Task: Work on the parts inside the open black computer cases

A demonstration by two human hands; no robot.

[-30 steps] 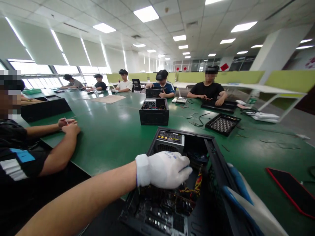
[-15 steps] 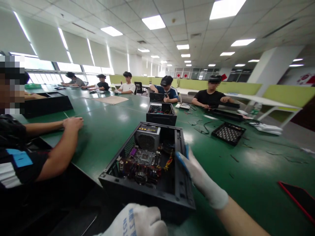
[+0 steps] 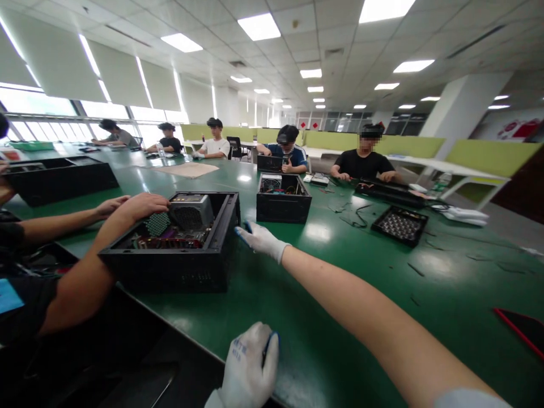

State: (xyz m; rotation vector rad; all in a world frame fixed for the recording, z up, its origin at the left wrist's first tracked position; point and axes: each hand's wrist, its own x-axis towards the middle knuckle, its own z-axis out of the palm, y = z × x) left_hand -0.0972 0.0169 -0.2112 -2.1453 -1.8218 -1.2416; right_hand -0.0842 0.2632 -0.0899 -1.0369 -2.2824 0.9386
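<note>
An opened black computer case lies on its side on the green table, partly in front of a co-worker. Inside it show a grey power supply and part of a circuit board. My right hand, in a white glove with blue fingertips, reaches to the case's right side. Its fingers are stretched out at that wall; whether they still touch I cannot tell. My left hand, gloved too, is closed by the near table edge. What it holds, if anything, is hidden. A co-worker's hand rests on the case's left side.
Another opened computer case stands beyond, and a further black case at the left. Toward the right are a black tray-like panel, loose cables and a red-edged black mat. Several people sit around the table.
The computer case has slid left and away from me, toward the co-worker, whose hand is now on it. My right arm has stretched out after it. My left hand stays closed near the edge.
</note>
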